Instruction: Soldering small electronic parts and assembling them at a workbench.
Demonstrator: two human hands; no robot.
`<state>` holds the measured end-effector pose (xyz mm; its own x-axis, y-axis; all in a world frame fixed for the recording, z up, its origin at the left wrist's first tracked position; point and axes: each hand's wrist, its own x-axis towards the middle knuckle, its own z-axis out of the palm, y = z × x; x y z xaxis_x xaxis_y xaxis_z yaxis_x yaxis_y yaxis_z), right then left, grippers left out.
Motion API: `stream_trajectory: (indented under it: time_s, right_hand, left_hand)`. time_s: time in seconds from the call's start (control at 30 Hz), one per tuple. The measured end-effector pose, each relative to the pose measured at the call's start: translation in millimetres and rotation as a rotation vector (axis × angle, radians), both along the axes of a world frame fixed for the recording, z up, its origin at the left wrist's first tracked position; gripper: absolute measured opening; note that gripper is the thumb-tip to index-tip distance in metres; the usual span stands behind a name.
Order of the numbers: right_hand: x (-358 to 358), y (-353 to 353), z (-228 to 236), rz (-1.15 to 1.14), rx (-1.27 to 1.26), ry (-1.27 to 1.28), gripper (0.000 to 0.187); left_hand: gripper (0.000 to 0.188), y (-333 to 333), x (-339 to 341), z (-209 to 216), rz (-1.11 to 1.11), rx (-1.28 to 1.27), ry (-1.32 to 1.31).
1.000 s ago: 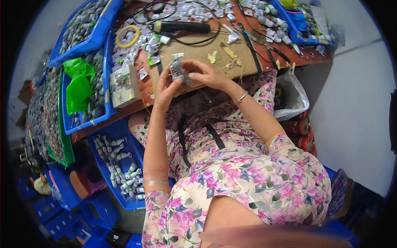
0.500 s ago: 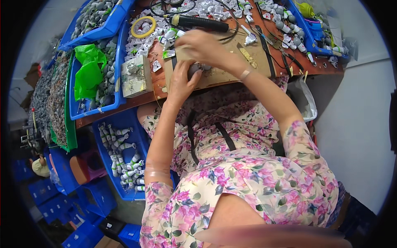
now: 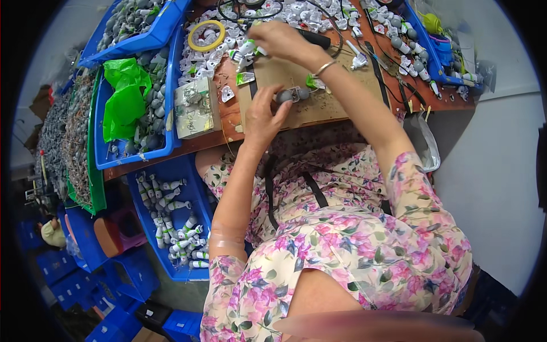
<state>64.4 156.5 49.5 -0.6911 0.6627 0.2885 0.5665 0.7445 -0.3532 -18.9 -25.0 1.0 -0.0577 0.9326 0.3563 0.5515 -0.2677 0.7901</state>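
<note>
1. Gray toy part (image 3: 294,93), with a ball at each end and a paler middle, lies over the cardboard (image 3: 319,109) in front of the person.
2. Left hand (image 3: 265,114) has its thumb and fingers closed around the part's left ball.
3. Right hand (image 3: 280,41) is raised farther out with fingers curled, just beside a green-and-white piece (image 3: 245,50); whether it grips anything cannot be told.
4. Beyond, a yellow ring (image 3: 190,36) lies among white pieces on the reddish tabletop (image 3: 230,114).
5. Leftward stands a pale block (image 3: 195,108), then a blue bin (image 3: 137,157) holding a bright green bag (image 3: 125,100).
6. Below the tabletop, white-and-gray figures (image 3: 166,201) lie in another blue bin (image 3: 181,216).
</note>
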Motion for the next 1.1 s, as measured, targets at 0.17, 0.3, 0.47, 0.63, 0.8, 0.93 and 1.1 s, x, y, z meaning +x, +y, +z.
stream_trajectory:
  time_s: [0.17, 0.3, 0.47, 0.63, 0.8, 0.93, 1.1]
  right_hand:
    - [25.4, 2.0, -32.5, 0.055, 0.155, -0.047, 0.019]
    - [19.3, 2.6, -41.2, 0.038, 0.303, -0.059, 0.021]
    - [13.9, 7.5, -35.8, 0.137, 0.570, -0.104, 0.010]
    - [22.3, 2.9, -40.6, 0.115, 0.620, -0.092, 0.009]
    - [24.2, -4.4, -48.5, 0.028, 0.670, -0.020, 0.010]
    - [30.4, -6.3, -57.5, -0.042, 0.563, 0.062, 0.015]
    - [49.2, -5.2, -36.2, -0.036, 0.347, 0.166, 0.021]
  left_hand:
    - [0.028, 1.7, 2.2, -5.4, 0.002, -0.002, 0.036]
    - [0.029, 4.0, 3.5, -9.7, -0.021, 0.031, 0.009]
    - [0.030, 2.4, 2.0, -4.4, 0.042, 0.134, 0.153]
    - [0.028, 6.3, 2.1, -9.3, 0.057, 0.158, 0.193]
    - [0.026, 9.2, -0.3, -11.3, 0.066, 0.167, 0.233]
    - [0.026, 8.3, 3.6, -7.9, 0.062, 0.130, 0.231]
    - [0.027, 9.3, 4.9, -8.6, 0.064, 0.143, 0.241]
